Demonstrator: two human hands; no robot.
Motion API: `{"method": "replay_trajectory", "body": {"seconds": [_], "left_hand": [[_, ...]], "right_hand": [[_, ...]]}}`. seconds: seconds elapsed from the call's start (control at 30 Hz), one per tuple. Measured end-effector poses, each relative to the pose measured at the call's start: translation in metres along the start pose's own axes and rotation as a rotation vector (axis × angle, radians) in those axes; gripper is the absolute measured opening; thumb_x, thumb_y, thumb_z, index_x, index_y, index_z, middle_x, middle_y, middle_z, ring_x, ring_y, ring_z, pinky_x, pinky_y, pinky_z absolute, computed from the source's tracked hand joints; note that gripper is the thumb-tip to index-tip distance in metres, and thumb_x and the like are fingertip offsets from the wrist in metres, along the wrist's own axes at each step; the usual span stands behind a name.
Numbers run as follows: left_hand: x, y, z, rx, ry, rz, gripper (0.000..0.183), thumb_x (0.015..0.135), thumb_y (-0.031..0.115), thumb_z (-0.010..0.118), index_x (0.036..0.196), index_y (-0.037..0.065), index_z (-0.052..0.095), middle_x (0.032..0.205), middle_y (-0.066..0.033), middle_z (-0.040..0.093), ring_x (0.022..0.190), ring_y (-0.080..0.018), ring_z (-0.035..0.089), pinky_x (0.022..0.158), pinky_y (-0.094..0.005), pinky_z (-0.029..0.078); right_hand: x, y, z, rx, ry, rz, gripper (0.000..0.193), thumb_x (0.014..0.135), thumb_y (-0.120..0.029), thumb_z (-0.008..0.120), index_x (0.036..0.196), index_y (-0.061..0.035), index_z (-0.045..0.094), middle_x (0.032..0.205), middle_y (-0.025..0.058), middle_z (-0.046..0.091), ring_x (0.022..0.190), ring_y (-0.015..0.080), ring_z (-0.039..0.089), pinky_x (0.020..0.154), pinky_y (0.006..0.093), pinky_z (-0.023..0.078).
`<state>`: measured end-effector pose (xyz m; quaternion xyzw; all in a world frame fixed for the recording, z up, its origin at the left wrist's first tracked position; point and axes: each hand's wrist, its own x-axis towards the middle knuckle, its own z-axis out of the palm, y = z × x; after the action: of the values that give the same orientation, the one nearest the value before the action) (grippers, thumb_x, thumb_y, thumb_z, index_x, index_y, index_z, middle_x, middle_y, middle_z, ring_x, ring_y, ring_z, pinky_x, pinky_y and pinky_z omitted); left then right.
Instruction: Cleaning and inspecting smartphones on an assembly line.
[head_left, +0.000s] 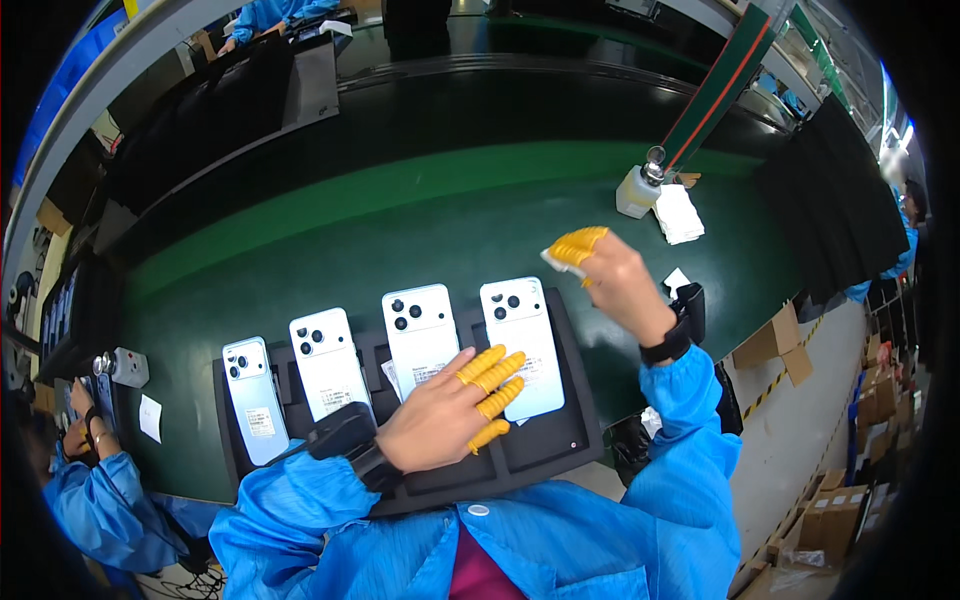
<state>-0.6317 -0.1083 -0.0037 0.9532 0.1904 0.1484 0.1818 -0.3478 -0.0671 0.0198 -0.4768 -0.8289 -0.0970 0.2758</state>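
A black foam tray lies on the green bench, with a row of pale blue smartphones in it, camera sides up: the far-left phone, another phone, a third phone and the rightmost phone. My left hand, in yellow finger cots, is open, its fingers stretched over the rightmost phone's lower left part and its label. Up and right of that phone, above the bench, my right hand pinches a small white wipe. It also wears yellow cots and touches no phone.
A pump bottle and folded white cloths stand at the far right. Dark stacked sheets lie beyond them. At left are another bottle, a paper slip and a co-worker's sleeve. Cardboard boxes sit right.
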Motion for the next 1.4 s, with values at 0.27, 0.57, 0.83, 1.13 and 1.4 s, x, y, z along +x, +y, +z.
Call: {"method": "replay_trajectory", "body": {"seconds": [0.27, 0.57, 0.83, 1.13, 1.4], "left_hand": [[0.006, -0.004, 0.023, 0.018, -0.086, 0.042, 0.050, 0.091, 0.036, 0.054, 0.135, 0.011, 0.048, 0.139, -0.0105, 0.046, 0.131, -0.0276, 0.039, 0.114, -0.0464, 0.019], [0.006, -0.003, 0.022, 0.066, -0.069, 0.032, 0.045, 0.094, 0.035, 0.051, 0.132, 0.013, 0.052, 0.131, -0.0101, 0.053, 0.128, -0.0254, 0.045, 0.114, -0.0462, 0.018], [0.004, -0.005, 0.026, 0.079, -0.100, 0.018, 0.045, 0.094, 0.036, 0.050, 0.132, 0.013, 0.051, 0.132, -0.0097, 0.053, 0.129, -0.0251, 0.043, 0.114, -0.0458, 0.018], [0.003, -0.004, 0.025, 0.065, -0.071, 0.022, 0.043, 0.094, 0.036, 0.051, 0.130, 0.012, 0.054, 0.127, -0.0102, 0.056, 0.125, -0.0247, 0.047, 0.114, -0.0464, 0.019], [0.003, -0.004, 0.027, 0.049, -0.002, 0.031, 0.039, 0.094, 0.037, 0.051, 0.123, 0.013, 0.059, 0.117, -0.0100, 0.061, 0.120, -0.0236, 0.051, 0.114, -0.0460, 0.019]], "right_hand": [[0.015, -0.042, 0.030, 0.212, -0.004, -0.264, 0.028, 0.070, -0.001, 0.064, 0.098, -0.0019, 0.069, 0.094, 0.0103, 0.066, 0.091, 0.0250, 0.063, 0.082, 0.0330, 0.052], [0.007, -0.043, 0.020, 0.109, -0.140, -0.267, 0.021, 0.069, -0.004, 0.065, 0.090, -0.0009, 0.068, 0.096, 0.0093, 0.066, 0.092, 0.0237, 0.061, 0.085, 0.0323, 0.051], [-0.012, -0.046, 0.007, 0.077, -0.159, -0.207, 0.023, 0.069, -0.003, 0.064, 0.092, -0.0010, 0.066, 0.095, 0.0092, 0.065, 0.090, 0.0239, 0.061, 0.082, 0.0335, 0.051], [0.021, -0.061, 0.017, 0.123, -0.080, -0.240, 0.024, 0.068, -0.003, 0.065, 0.092, -0.0010, 0.067, 0.092, 0.0085, 0.064, 0.090, 0.0244, 0.060, 0.082, 0.0334, 0.051], [0.001, -0.056, 0.016, 0.046, -0.138, -0.235, 0.022, 0.067, -0.003, 0.064, 0.088, -0.0007, 0.067, 0.092, 0.0092, 0.065, 0.091, 0.0255, 0.061, 0.083, 0.0334, 0.051]]}}
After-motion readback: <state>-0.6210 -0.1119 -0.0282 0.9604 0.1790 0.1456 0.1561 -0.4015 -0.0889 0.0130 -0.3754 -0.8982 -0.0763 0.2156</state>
